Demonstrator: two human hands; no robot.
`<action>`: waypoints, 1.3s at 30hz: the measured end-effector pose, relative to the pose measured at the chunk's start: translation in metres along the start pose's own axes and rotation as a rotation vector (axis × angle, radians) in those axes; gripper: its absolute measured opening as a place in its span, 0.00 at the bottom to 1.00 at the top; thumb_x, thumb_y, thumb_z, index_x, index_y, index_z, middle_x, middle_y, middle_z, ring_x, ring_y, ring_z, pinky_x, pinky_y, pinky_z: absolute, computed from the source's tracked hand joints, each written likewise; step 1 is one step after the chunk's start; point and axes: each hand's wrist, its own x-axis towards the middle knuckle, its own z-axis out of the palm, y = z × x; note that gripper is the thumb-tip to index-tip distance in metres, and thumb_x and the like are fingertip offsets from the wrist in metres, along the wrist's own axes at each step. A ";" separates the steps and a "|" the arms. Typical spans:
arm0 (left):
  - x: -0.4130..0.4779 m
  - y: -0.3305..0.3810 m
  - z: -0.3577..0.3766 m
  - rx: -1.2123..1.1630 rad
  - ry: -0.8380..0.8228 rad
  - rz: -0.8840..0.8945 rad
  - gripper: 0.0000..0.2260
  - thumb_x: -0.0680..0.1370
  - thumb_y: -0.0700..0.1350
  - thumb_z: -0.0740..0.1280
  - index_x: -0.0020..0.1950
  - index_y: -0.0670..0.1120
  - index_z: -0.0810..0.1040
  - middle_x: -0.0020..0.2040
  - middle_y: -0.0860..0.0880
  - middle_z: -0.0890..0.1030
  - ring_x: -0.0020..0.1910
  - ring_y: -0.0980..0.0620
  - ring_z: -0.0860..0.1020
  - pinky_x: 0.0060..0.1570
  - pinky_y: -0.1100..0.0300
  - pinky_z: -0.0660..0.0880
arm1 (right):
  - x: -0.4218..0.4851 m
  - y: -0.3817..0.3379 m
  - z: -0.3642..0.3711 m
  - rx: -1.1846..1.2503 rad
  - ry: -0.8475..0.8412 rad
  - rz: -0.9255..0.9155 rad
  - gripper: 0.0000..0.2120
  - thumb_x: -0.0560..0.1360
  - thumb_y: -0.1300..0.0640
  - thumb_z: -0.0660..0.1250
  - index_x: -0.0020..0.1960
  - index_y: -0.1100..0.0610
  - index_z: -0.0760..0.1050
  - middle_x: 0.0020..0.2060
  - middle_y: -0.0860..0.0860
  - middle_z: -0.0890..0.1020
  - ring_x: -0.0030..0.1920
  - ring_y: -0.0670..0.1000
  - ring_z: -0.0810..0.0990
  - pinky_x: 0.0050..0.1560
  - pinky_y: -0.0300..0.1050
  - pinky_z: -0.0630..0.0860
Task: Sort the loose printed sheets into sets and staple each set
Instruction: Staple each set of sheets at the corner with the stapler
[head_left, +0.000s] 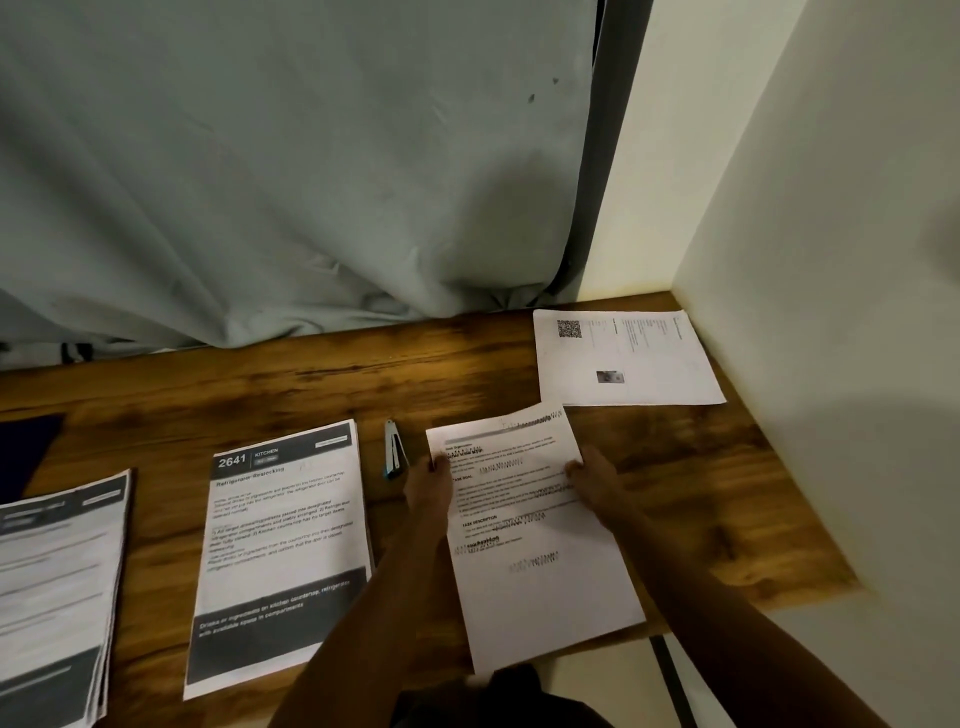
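Pinching a white printed sheet (535, 540) by both side edges, I am gripping it with my left hand (428, 486) and right hand (592, 486), right of centre; its black text is blurred. A wooden table (311, 379) is lying beneath it, a grey curtain (291, 156) hanging behind, a white wall (831, 260) standing at right.

Tabletop (311, 384) between curtain (311, 182) and right wall (831, 260)

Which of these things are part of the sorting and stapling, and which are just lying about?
For the job:
held printout, gripped by left hand and right hand
"2641 Kitchen" stack
stack at left edge
QR-code sheet
stapler

Just there:
grey curtain
dark flat thing, far left
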 end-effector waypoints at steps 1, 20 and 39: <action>0.000 -0.003 0.002 0.001 -0.012 0.005 0.10 0.81 0.45 0.59 0.58 0.41 0.74 0.54 0.43 0.77 0.52 0.46 0.77 0.46 0.55 0.73 | 0.000 0.002 0.002 -0.008 0.005 0.006 0.08 0.80 0.60 0.57 0.59 0.57 0.68 0.56 0.56 0.77 0.52 0.54 0.78 0.49 0.47 0.78; 0.003 -0.019 0.019 0.069 0.061 0.028 0.07 0.82 0.42 0.57 0.56 0.41 0.70 0.54 0.44 0.75 0.48 0.51 0.74 0.46 0.55 0.75 | -0.002 0.020 0.027 -0.374 0.141 -0.018 0.27 0.80 0.55 0.57 0.76 0.56 0.52 0.67 0.60 0.62 0.67 0.59 0.63 0.67 0.53 0.65; 0.000 -0.019 0.012 0.087 0.003 0.181 0.06 0.82 0.43 0.57 0.54 0.42 0.70 0.50 0.46 0.76 0.47 0.52 0.76 0.40 0.61 0.74 | 0.020 -0.072 0.046 -0.330 -0.161 -0.815 0.19 0.78 0.59 0.63 0.69 0.55 0.70 0.67 0.51 0.72 0.71 0.49 0.64 0.70 0.42 0.58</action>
